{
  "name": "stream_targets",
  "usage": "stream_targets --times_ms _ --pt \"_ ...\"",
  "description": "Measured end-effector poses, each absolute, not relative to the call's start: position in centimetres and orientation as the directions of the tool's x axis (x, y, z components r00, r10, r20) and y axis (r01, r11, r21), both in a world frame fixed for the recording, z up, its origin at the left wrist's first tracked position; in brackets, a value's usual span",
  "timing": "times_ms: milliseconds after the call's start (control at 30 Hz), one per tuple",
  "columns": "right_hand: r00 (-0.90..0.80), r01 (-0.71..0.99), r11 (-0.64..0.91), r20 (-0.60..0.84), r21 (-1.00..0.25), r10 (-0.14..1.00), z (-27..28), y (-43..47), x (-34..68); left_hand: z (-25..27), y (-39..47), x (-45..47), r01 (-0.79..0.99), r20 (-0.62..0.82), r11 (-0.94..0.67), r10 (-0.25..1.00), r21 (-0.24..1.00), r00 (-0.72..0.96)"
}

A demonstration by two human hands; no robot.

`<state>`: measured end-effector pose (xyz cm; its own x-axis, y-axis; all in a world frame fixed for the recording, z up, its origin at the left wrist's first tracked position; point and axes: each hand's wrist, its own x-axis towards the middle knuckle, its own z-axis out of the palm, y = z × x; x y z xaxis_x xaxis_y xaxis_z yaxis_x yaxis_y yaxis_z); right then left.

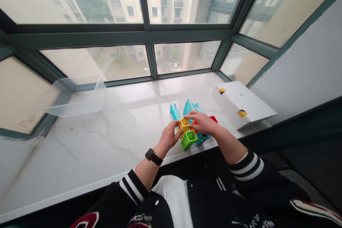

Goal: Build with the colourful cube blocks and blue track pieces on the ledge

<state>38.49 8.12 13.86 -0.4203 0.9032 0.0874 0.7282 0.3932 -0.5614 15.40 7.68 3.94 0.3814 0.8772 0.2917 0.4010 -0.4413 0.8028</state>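
My left hand (170,136) closes its fingers on the left side of a yellow hollow toy block (184,124). From the other side my right hand (202,122) reaches over, its fingertips at the same block's top and right edge. Just in front stands a green hollow block (189,140), with a blue block (202,138) to its right. Red pieces (213,118) show partly behind my right hand. Beyond the hands lie a clear turquoise track piece (175,112) and a curved turquoise piece (189,106), both partly covered.
A clear plastic bin (80,103) sits at the left of the white marble-patterned sill (128,114). At the right, a white box (240,101) with yellow-and-black tabs stands against the wall. Dark-framed windows rise behind, and the sill's front edge runs close to my body.
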Motion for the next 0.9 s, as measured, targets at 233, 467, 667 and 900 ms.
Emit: stream_targets --times_ms 233,467,667,900 --pt "-0.426 0.726 0.399 0.089 -0.559 0.900 13.7 8.0 38.6 4.5 7.5 15.4 0.374 0.271 -0.409 0.889 0.832 0.369" --pt "-0.423 0.707 0.414 0.126 -0.574 0.897 13.2 8.0 38.7 4.0 7.7 15.5 0.351 0.232 -0.360 0.905 0.865 0.356" --pt "-0.399 0.708 0.395 0.131 -0.585 0.908 14.4 7.6 38.7 4.7 7.4 12.6 0.360 0.299 -0.407 0.899 0.839 0.320" --pt "-0.245 0.652 0.501 0.467 -0.569 0.849 20.2 4.2 36.5 2.0 5.7 3.1 0.558 0.213 -0.245 0.969 0.793 0.123"
